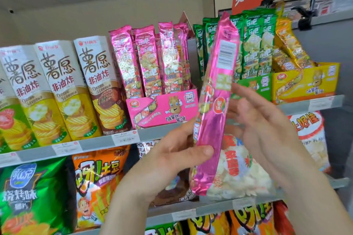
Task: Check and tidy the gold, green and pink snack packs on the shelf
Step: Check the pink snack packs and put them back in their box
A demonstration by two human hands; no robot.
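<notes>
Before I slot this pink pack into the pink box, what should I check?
1. Grip: the left hand holds the pink pack near its lower end: ok.
2. Spare hand: the right hand is open beside the pack: ok.
3. Facing matches the shelved packs: not ok, the barcode side faces the camera.
4. Room in the pink box: cannot tell, its packs stand close.
5. Wrapper undamaged: cannot tell.
</notes>
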